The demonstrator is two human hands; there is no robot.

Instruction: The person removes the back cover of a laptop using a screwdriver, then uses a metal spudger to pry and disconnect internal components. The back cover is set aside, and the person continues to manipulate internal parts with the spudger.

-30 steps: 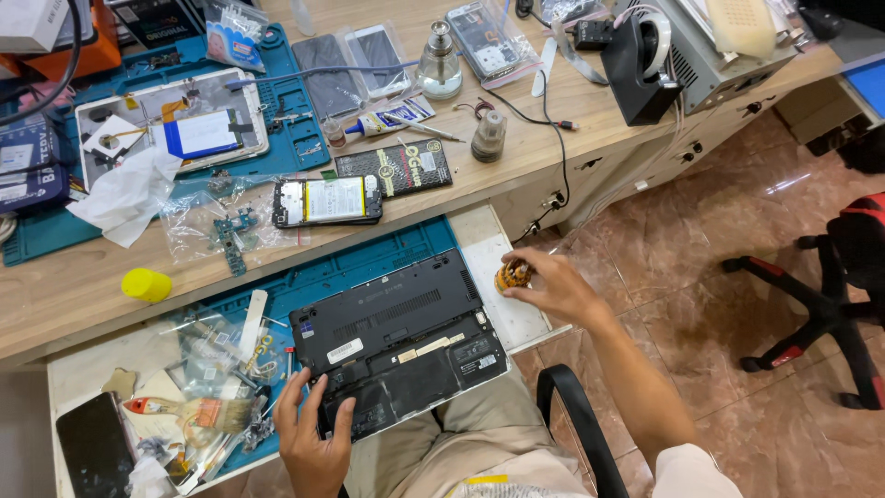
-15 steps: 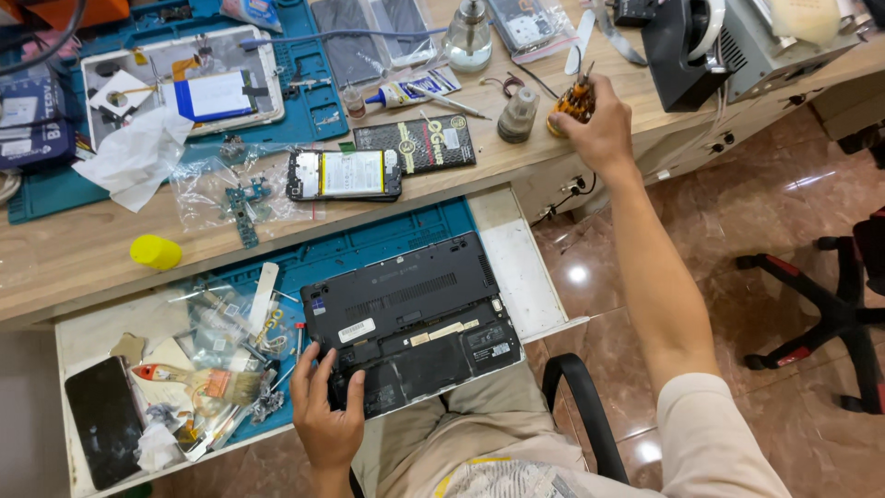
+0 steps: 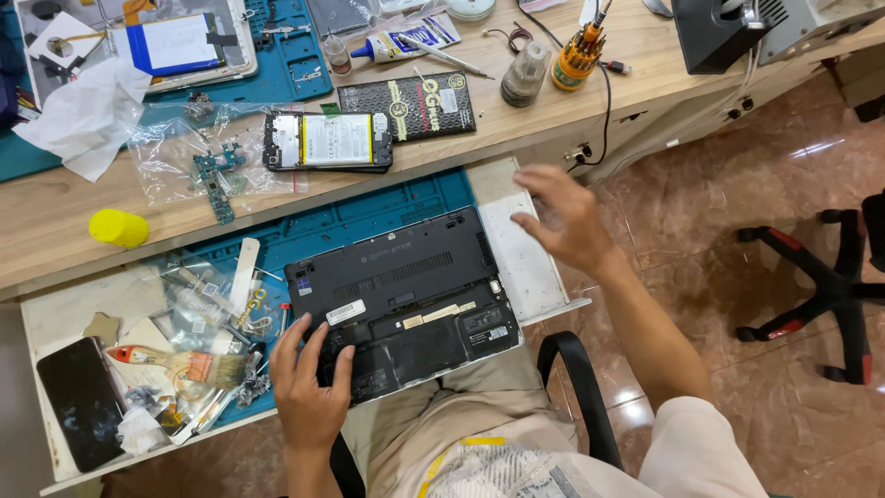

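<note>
Beneath the left hand (image 3: 309,392), fingers spread flat, an upturned laptop (image 3: 401,300) fills the pulled-out drawer (image 3: 530,267); the right hand (image 3: 567,221) hovers beside it, fingers loosely spread, empty.

This is an electronics repair workshop. The wooden worktop (image 3: 277,198) carries blue repair mats (image 3: 286,65), an opened phone (image 3: 327,141), loose circuit boards in plastic bags (image 3: 207,166) and a round screwdriver stand (image 3: 576,57). An upturned laptop (image 3: 401,295) lies on a pull-out shelf (strewn with parts and a brush (image 3: 184,366)) above the brown tiled floor (image 3: 737,184).
</note>
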